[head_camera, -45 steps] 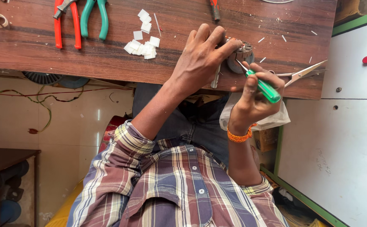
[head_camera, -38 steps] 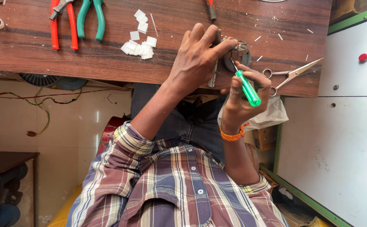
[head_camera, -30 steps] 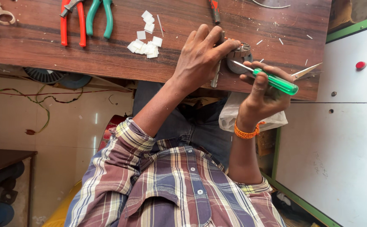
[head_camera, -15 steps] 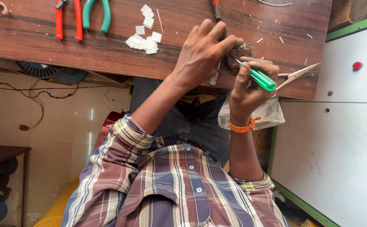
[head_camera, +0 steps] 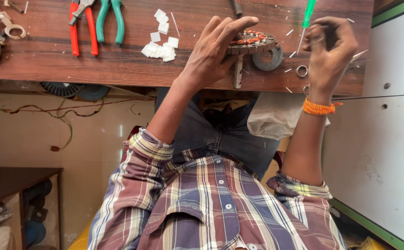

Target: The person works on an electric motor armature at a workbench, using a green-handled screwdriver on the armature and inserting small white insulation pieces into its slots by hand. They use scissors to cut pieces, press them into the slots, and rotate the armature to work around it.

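The left hand (head_camera: 213, 58) pinches the stator (head_camera: 252, 42), a stiff, likely heavy disc with delicate copper windings, by its rim at the bench (head_camera: 118, 69) edge; right of it, the right hand (head_camera: 329, 51) fingers close on a green screwdriver (head_camera: 307, 16).

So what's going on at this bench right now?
A person in a plaid shirt sits at a wooden workbench. The left hand steadies a round, copper-wound motor part on the bench edge. The right hand holds a green-handled screwdriver raised beside it. Pliers and white paper bits lie nearby.
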